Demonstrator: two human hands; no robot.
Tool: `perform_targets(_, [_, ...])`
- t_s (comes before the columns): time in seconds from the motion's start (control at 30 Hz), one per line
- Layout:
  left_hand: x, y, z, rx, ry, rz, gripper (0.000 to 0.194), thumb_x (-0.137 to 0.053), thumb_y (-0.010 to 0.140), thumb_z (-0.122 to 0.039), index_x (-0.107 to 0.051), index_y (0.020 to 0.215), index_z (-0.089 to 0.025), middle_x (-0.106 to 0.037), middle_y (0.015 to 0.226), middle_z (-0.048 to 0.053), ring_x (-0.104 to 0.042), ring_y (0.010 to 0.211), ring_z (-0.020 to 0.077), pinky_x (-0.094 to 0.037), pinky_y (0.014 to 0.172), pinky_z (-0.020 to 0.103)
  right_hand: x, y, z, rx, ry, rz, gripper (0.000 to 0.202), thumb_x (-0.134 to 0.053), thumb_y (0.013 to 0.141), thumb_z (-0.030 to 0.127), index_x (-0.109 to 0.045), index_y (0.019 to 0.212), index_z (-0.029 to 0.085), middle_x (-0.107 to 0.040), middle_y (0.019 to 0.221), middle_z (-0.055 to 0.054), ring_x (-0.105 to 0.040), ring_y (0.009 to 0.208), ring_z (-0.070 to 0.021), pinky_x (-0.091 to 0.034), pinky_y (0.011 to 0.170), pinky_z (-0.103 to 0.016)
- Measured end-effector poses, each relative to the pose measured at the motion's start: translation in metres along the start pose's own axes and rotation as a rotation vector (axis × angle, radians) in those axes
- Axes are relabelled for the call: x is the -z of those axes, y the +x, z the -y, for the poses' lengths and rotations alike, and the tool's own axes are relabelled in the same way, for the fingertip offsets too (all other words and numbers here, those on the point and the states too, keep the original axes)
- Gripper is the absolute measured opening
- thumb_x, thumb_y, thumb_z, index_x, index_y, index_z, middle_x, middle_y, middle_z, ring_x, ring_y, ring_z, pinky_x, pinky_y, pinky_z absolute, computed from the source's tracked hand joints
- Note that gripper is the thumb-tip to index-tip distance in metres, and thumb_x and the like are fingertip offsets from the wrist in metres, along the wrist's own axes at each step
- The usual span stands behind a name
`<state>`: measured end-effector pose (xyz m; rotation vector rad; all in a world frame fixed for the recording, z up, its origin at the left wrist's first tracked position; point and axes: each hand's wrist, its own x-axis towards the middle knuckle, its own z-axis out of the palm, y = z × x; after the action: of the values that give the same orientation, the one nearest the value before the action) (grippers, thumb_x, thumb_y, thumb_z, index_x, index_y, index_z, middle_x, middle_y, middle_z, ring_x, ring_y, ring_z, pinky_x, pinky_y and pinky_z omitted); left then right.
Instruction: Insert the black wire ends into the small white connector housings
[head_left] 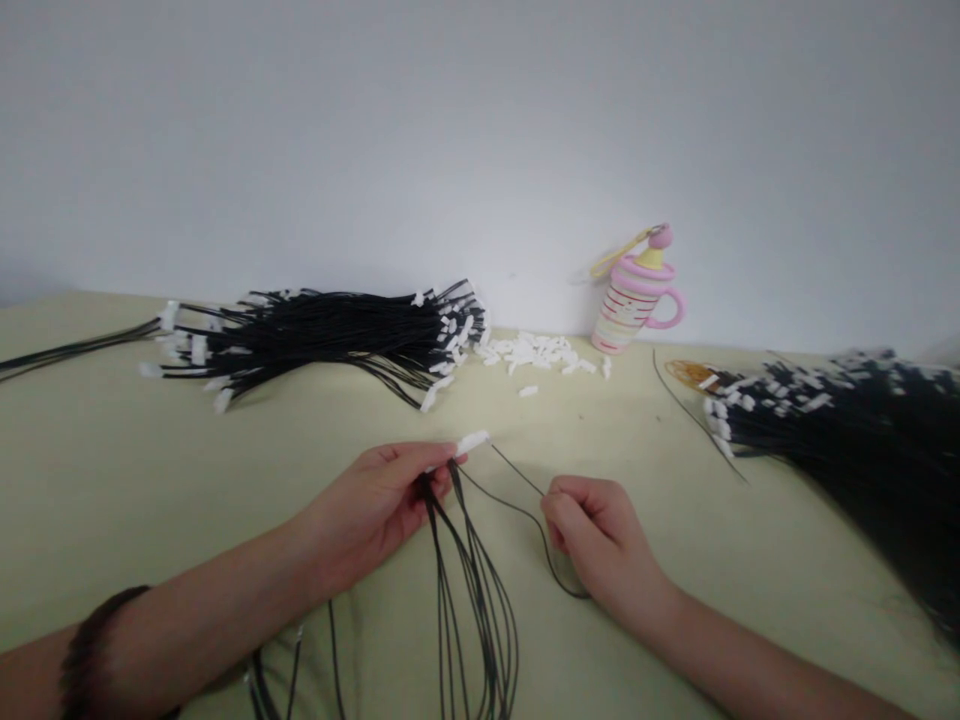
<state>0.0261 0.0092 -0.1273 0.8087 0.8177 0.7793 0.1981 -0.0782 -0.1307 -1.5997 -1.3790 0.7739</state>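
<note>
My left hand [390, 500] pinches a white plastic connector [472, 443] between thumb and fingers. Several thin black wires [480, 600] hang in loops from under those fingers toward the front of the table. Off to the right, my right hand [600, 535] is closed around a single black wire [517, 470]. One stretch of it runs fairly straight to the connector's right end; another curves from my left fingers down past my right hand. Whether the wire's tip sits inside the connector cannot be made out.
A bundle of black wires with white connectors [337, 330] lies at the back left. Loose white connectors [536, 350] are heaped mid-back, beside a pink striped cup [630, 300] against the wall. A larger wire bundle [847, 430] fills the right side, near a stray wire [694, 415].
</note>
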Motion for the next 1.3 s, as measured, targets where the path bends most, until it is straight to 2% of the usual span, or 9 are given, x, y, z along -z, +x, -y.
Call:
perform_targets(0.23, [0.001, 0.001, 0.0, -0.009, -0.009, -0.005, 0.005, -0.064, 0.069, -0.012, -0.067, 0.07, -0.008, -0.053, 0.063, 0.001, -0.047, 0.056, 0.0042, -0.042, 0.05, 0.01, 0.001, 0.0, 0.003, -0.008, 0.016, 0.002, 0.026, -0.037, 0.071, 0.02, -0.038, 0.044, 0.016, -0.034, 0.042, 0.004, -0.033, 0.043, -0.0071, -0.022, 0.041, -0.019])
perform_targets(0.4, [-0.001, -0.001, -0.001, -0.014, 0.013, -0.016, 0.005, -0.064, 0.069, -0.013, -0.067, 0.068, -0.009, -0.052, 0.062, 0.0, -0.046, 0.056, 0.0041, -0.042, 0.05, 0.01, 0.0, -0.001, 0.002, 0.042, -0.001, 0.007, 0.028, -0.038, 0.073, 0.02, -0.037, 0.045, 0.017, -0.03, 0.043, 0.004, -0.03, 0.043, -0.0069, -0.021, 0.041, -0.02])
perform_targets(0.5, [-0.001, 0.0, 0.0, -0.014, 0.02, -0.011, 0.006, -0.064, 0.07, -0.013, -0.067, 0.069, -0.009, -0.051, 0.062, 0.0, -0.046, 0.056, 0.0042, -0.042, 0.051, 0.01, 0.002, 0.002, 0.0, 0.099, -0.041, -0.02, 0.029, -0.042, 0.078, 0.025, -0.049, 0.052, 0.014, -0.037, 0.047, 0.003, -0.035, 0.047, -0.0075, -0.027, 0.045, -0.02])
perform_targets(0.6, [0.001, 0.001, 0.0, -0.016, 0.023, 0.02, 0.008, -0.063, 0.071, -0.015, -0.068, 0.073, -0.009, -0.053, 0.064, 0.001, -0.045, 0.058, 0.0043, -0.041, 0.052, 0.01, 0.014, 0.016, -0.007, 0.16, -0.075, -0.131, 0.025, -0.048, 0.08, 0.031, -0.063, 0.073, 0.013, -0.049, 0.056, 0.001, -0.042, 0.053, -0.0093, -0.032, 0.05, -0.02])
perform_targets(0.73, [0.005, 0.002, 0.002, -0.029, 0.036, 0.039, 0.01, -0.062, 0.072, -0.016, -0.068, 0.074, -0.009, -0.053, 0.064, 0.001, -0.046, 0.057, 0.005, -0.042, 0.051, 0.011, 0.046, 0.047, -0.027, 0.142, -0.01, -0.369, 0.03, -0.055, 0.075, 0.036, -0.065, 0.09, 0.012, -0.056, 0.06, -0.001, -0.048, 0.052, -0.0108, -0.037, 0.05, -0.022])
perform_targets(0.87, [0.005, 0.001, 0.001, -0.025, 0.047, 0.026, 0.009, -0.063, 0.07, -0.015, -0.068, 0.072, -0.008, -0.054, 0.064, 0.002, -0.046, 0.057, 0.0049, -0.042, 0.051, 0.011, 0.077, 0.072, -0.047, -0.022, 0.311, -0.561, 0.024, -0.067, 0.063, 0.033, -0.064, 0.074, 0.012, -0.058, 0.06, -0.001, -0.048, 0.05, -0.0084, -0.036, 0.046, -0.02])
perform_targets(1.0, [0.002, -0.001, -0.001, -0.024, 0.063, 0.019, 0.008, -0.064, 0.07, -0.016, -0.068, 0.071, -0.009, -0.054, 0.063, 0.002, -0.047, 0.056, 0.0055, -0.042, 0.051, 0.011, 0.093, 0.082, -0.061, -0.075, 0.49, -0.647, 0.016, -0.064, 0.063, 0.028, -0.058, 0.066, 0.013, -0.057, 0.064, -0.001, -0.046, 0.047, -0.006, -0.035, 0.039, -0.019])
perform_targets(1.2, [0.002, 0.0, 0.0, -0.02, 0.068, 0.015, 0.007, -0.064, 0.069, -0.016, -0.068, 0.07, -0.01, -0.052, 0.06, 0.001, -0.045, 0.055, 0.0061, -0.041, 0.05, 0.012, 0.109, 0.088, -0.068, -0.087, 0.662, -0.711, 0.014, -0.06, 0.065, 0.018, -0.047, 0.059, 0.017, -0.05, 0.055, 0.003, -0.04, 0.041, -0.0036, -0.033, 0.034, -0.015])
perform_targets(1.3, [0.003, 0.001, 0.001, -0.039, 0.105, 0.027, 0.009, -0.063, 0.071, -0.017, -0.068, 0.071, -0.01, -0.052, 0.061, 0.001, -0.045, 0.056, 0.0059, -0.04, 0.052, 0.012, 0.102, 0.084, -0.059, -0.093, 0.702, -0.648, 0.014, -0.062, 0.063, 0.017, -0.048, 0.061, 0.016, -0.052, 0.057, 0.003, -0.038, 0.041, -0.0022, -0.032, 0.034, -0.013])
